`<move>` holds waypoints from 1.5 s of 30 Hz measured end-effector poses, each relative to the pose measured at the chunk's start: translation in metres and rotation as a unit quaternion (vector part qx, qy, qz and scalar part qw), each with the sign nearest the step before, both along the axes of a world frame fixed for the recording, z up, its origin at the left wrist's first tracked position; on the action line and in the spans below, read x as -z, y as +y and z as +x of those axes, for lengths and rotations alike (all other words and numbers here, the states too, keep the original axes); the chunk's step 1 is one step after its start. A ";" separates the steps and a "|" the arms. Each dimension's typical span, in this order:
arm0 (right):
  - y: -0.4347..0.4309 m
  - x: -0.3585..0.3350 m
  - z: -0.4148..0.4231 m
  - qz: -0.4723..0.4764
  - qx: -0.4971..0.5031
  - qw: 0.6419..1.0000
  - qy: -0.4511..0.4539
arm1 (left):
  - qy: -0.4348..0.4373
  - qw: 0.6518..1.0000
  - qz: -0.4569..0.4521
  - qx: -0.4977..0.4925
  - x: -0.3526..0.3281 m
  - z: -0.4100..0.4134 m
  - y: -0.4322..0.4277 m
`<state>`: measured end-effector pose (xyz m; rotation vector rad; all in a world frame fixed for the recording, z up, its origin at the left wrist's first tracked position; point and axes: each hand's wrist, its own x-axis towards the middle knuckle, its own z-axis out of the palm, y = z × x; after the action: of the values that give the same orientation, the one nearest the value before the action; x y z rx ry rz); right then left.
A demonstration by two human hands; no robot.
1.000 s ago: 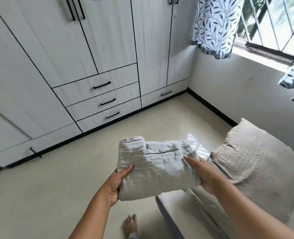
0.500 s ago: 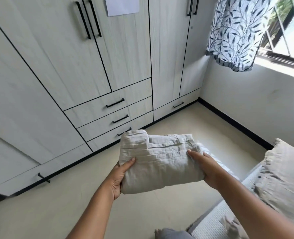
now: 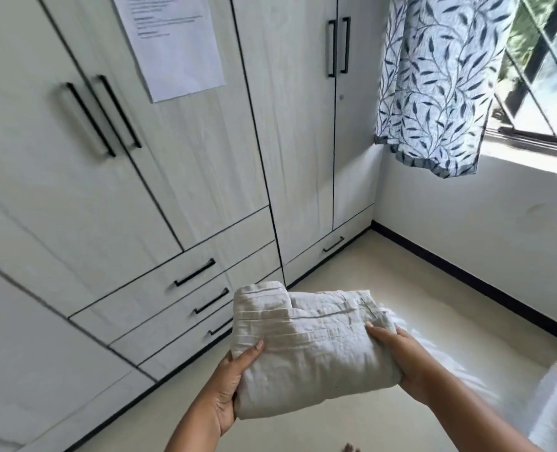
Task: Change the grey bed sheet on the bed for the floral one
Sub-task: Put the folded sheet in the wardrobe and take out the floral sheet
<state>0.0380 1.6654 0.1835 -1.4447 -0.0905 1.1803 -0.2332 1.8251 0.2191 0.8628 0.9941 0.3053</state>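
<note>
White cupboards [image 3: 140, 190] fill the wall ahead, with black handles, three drawers [image 3: 192, 272] low down and a sheet of paper [image 3: 172, 44] stuck on one door. Pale floor [image 3: 401, 288] runs to the corner, and a leafy curtain [image 3: 433, 86] hangs by the window [image 3: 548, 60] on the right. Out in front, over the floor and near the drawers, is the grey bed sheet [image 3: 309, 350], folded into a fat bundle. Both hands hold it. The left hand [image 3: 228, 393] grips the near left corner with its thumb on top, and its fingers are hidden under the cloth. The right hand [image 3: 401, 357] wraps round the right end, thumb on top too. I think the grey sheet is being carried to the cupboards to be put away. The floral sheet is not in sight. To do this well, hold the bundle flat and squeeze gently at both ends so the folds do not slip open. A door or drawer needs a free hand, so first slide one hand under the middle of the bundle, then pull the handle with the other.
</note>
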 end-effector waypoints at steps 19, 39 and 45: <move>0.308 -0.115 0.341 0.051 0.025 0.962 -0.266 | -0.163 0.966 0.191 -0.062 -0.092 0.349 0.269; 0.593 -0.285 0.606 0.152 0.025 0.858 -0.490 | -0.150 0.886 0.423 -0.115 -0.184 0.599 0.458; 0.629 -0.271 0.646 0.223 -0.060 0.824 -0.518 | -0.094 0.874 0.444 -0.173 -0.184 0.638 0.426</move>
<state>0.6840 2.2944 0.4544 -1.4985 -1.1477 0.2893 0.4052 2.2510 0.4029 1.4425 0.8029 1.1975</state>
